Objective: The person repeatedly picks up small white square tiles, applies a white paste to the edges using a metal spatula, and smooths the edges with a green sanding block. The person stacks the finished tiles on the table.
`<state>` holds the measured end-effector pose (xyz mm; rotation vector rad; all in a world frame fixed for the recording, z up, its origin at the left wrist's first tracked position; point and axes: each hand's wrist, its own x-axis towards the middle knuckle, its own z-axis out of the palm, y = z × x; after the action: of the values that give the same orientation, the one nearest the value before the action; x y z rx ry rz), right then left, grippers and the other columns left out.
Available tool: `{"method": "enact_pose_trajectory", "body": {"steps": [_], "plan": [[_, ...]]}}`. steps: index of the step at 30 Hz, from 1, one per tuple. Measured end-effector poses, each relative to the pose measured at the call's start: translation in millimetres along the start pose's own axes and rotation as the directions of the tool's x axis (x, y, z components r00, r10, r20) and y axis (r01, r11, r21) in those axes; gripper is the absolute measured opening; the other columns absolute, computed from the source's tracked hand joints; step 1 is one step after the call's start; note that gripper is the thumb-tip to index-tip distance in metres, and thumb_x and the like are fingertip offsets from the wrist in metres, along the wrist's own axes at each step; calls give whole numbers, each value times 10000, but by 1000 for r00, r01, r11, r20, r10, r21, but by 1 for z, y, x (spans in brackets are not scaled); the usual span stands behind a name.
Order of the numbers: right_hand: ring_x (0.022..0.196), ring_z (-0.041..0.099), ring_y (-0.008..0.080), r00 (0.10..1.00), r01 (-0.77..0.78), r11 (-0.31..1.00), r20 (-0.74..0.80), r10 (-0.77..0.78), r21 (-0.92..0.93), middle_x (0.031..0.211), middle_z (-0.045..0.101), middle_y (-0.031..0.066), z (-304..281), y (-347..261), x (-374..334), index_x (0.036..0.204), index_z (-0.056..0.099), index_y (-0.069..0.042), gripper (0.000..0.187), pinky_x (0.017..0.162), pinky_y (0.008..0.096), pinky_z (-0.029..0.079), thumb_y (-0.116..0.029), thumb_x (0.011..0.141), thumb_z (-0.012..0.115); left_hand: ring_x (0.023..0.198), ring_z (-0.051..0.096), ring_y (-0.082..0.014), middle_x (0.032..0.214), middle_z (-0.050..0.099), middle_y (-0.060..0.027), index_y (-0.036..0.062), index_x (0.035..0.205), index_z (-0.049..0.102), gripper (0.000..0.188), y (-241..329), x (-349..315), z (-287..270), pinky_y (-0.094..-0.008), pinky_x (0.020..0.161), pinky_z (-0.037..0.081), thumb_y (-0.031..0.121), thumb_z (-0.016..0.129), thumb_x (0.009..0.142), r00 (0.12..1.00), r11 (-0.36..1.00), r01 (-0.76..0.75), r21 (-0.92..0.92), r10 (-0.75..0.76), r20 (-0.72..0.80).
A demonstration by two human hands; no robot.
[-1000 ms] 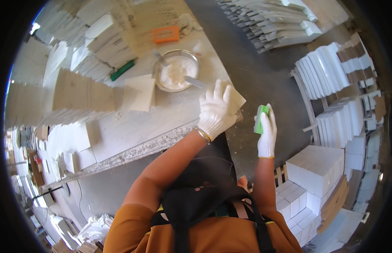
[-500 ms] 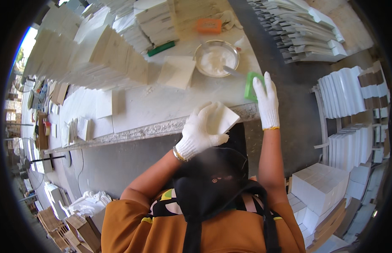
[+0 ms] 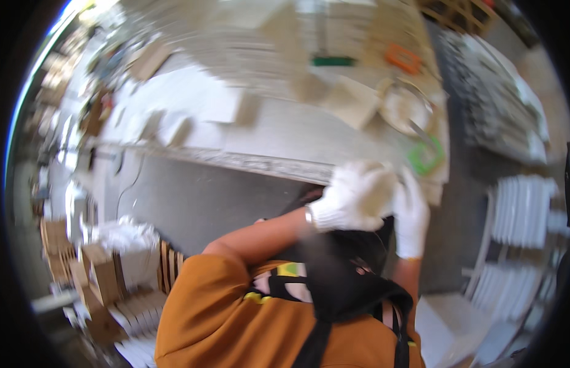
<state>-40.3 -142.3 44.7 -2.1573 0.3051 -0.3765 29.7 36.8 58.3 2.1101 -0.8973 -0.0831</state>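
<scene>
Nearest us is the black apron, and just past it both gloved hands meet before the bench's front edge. Our left hand is half closed around a pale tile, thumb and fingers curled about it. Our right hand stands on the tile's other side, fingers fairly straight; blur keeps us from telling whether it grips or only touches.

We judge a drop the main danger: the tile seems to be out over the front edge, so a loose hold in smooth gloves could send it to the floor and chip a corner.

Farther in, on the bench, a green block lies near the right front corner, where a stray knuckle could push it off. Just behind, a flat tool slopes out over the rim of a bowl with white stuff inside; if a glove caught it, we could spill some. A square sheet lies left of the bowl. Beyond sit an orange box and a green brush.
</scene>
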Motion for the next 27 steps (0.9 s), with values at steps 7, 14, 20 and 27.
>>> {"method": "enact_pose_trajectory", "body": {"steps": [7,14,20,27], "plan": [[1109,618,194,971,-230,968,-36,235,102,1270,662,117,-44,54,-26,1343,580,47,377,946,310,486,-160,1029,547,1233,507,-359,1312,534,-196,72,1354,538,870,-21,-34,-55,-460,1027,441,367,816,584,981,989,146,34,-140,-131],[1006,587,109,900,-428,870,26,436,245,1224,664,63,-49,55,-50,1417,555,-56,468,807,251,436,-321,1032,526,1220,510,-328,1272,557,-225,14,1340,532,830,-118,-45,-145,-481,960,508,406,809,663,634,766,634,108,-435,-639],[1012,588,114,884,-458,856,23,466,242,1246,660,68,-51,49,-55,1434,542,-70,481,814,257,437,-336,1034,515,1249,501,-365,1315,556,-228,24,1373,524,945,-198,-48,-178,-476,1017,460,465,860,609,643,688,633,355,-212,-736],[1015,590,111,879,-473,852,45,476,226,1241,662,47,-52,54,-54,1414,553,-31,453,807,248,428,-279,1038,505,1294,493,-381,1402,509,-241,-30,1394,476,930,-231,-46,-179,-455,1094,398,518,812,722,645,724,622,297,-259,-719]]}}
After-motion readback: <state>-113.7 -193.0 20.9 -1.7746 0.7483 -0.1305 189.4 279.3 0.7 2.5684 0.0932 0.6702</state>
